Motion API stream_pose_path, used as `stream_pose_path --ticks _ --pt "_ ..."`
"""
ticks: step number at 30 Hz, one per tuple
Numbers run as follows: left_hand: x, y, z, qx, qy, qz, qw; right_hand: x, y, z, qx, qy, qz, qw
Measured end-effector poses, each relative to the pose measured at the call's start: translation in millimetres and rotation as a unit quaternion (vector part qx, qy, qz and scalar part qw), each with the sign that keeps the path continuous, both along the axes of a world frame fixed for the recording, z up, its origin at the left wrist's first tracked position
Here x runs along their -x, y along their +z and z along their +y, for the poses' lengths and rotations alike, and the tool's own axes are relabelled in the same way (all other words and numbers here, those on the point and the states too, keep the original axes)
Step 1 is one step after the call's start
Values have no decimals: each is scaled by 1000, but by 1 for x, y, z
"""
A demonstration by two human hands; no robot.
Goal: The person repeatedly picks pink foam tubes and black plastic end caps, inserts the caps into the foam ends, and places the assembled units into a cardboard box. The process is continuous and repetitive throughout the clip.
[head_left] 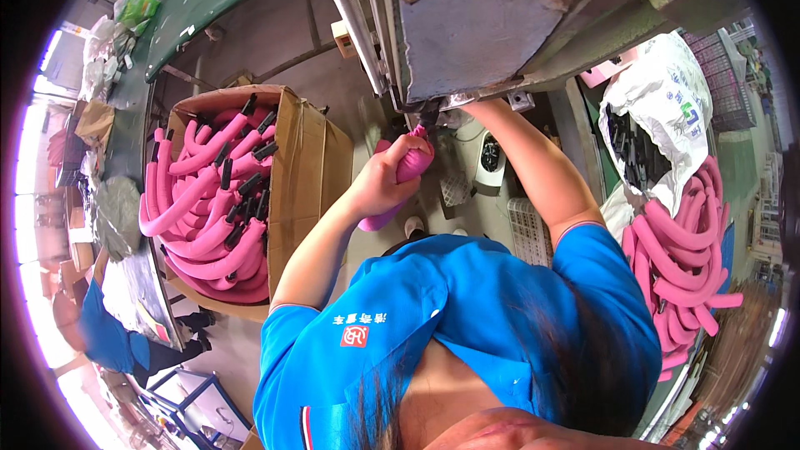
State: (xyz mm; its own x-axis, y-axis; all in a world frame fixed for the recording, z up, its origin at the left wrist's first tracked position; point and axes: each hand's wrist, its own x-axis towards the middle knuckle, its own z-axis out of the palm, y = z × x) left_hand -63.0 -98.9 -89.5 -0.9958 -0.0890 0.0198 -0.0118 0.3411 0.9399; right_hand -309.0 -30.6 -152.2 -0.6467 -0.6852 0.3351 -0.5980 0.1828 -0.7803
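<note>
My left hand [390,175] is wrapped round a pink foam-covered tube [410,165], just below the machine head [479,42]. The upper end of this tube narrows and meets dark parts under the machine, where the detail is too small to make out. My right forearm [537,154] reaches up to the machine's lower edge. The fingers of my right hand are hidden behind that edge, so their hold does not show.
A cardboard box [312,158] at the left holds many bent pink tubes [196,200] with black ends. At the right, a white sack [667,87] of black parts stands above more pink tubes [683,258]. A person in blue [112,333] is at far left, beside a green table [208,0].
</note>
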Motion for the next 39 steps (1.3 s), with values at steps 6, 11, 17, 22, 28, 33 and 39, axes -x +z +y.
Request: stream_pose_path --ticks 6,11,17,22,28,33,39 --pt "-2 -17 0 -11 14 -12 1000 6 -8 8 -34 39 -137 989" --pt "2 -13 -7 -14 -14 -10 1000 45 -40 6 -114 13 -126 985" --pt "1 -15 -8 -2 -6 16 1000 8 -108 -5 -194 -80 102 972" --pt "-1 -12 -6 -8 4 -38 999 24 -137 -6 -167 -88 121 975" --pt "1 -18 -4 -6 -4 12 1000 64 -163 -7 -201 -75 87 973" --pt "4 -9 -4 -3 -16 41 999 72 -157 1 -207 -88 -59 973" --pt "-11 16 -4 19 -26 1 999 10 -71 33 18 -63 -440 896"
